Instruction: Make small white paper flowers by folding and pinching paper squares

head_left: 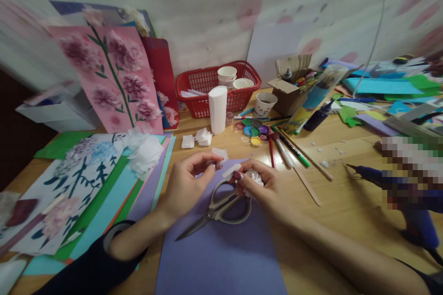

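My left hand point(188, 179) is closed in a pinch, with a thin white piece of tissue paper point(220, 153) at its fingertips. My right hand point(265, 184) grips a small folded strip of white tissue point(231, 172) between thumb and finger, and crumpled white tissue point(255, 177) shows inside its curled fingers. Beneath both hands, scissors point(210, 214) with pale handles lie on a purple sheet of paper point(218, 258), blades pointing to the lower left. Small stacks of white tissue squares point(203, 137) and a white tissue roll point(218, 110) standing upright are just beyond.
A red basket point(197, 107) holding paper cups stands against the wall. On the right lie paint pots point(256, 141), brushes, a wooden stick point(308, 187) and a blue glue gun point(374, 177). Flower artwork point(114, 78), coloured sheets and a tissue pile point(147, 154) occupy the left.
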`<state>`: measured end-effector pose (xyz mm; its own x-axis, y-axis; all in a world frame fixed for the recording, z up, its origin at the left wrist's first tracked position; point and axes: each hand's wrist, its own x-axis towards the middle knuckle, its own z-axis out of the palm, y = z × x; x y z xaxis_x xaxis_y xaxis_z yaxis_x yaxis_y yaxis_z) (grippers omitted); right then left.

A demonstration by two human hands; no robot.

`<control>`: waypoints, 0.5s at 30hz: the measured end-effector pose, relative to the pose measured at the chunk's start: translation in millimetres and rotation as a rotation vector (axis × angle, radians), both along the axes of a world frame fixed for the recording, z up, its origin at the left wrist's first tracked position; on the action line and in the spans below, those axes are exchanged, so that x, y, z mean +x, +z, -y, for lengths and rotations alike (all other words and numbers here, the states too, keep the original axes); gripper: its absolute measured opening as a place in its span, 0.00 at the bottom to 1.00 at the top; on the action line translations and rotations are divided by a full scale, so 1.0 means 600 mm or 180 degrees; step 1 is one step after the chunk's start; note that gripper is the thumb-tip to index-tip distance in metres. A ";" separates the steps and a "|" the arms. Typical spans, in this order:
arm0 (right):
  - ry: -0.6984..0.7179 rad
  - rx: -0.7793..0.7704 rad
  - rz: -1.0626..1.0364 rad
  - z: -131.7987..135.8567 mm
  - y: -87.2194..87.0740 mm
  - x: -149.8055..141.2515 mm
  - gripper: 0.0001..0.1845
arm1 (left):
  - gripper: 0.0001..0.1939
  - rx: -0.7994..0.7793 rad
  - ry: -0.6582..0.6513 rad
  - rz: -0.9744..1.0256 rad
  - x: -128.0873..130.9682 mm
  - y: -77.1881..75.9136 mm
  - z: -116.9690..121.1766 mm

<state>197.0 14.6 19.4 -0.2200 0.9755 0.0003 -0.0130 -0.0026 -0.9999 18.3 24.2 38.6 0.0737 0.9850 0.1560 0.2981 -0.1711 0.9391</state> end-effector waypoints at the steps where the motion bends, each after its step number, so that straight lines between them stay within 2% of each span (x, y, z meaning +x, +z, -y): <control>1: 0.0006 -0.0002 -0.0028 0.000 0.000 0.000 0.14 | 0.09 -0.0030 -0.0034 -0.0010 0.000 0.000 0.000; 7: 0.0060 0.0068 -0.0023 -0.003 0.003 -0.002 0.14 | 0.11 -0.0052 -0.0561 -0.0237 0.005 0.007 0.012; 15: 0.0016 0.0017 0.0073 -0.001 0.004 -0.002 0.13 | 0.10 -0.0227 -0.0254 -0.0171 0.002 0.004 0.000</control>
<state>195.8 15.0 21.6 -0.2249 0.9744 0.0005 0.0099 0.0027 -0.9999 19.7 24.2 41.0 0.1586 0.9841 0.0794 0.3365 -0.1295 0.9327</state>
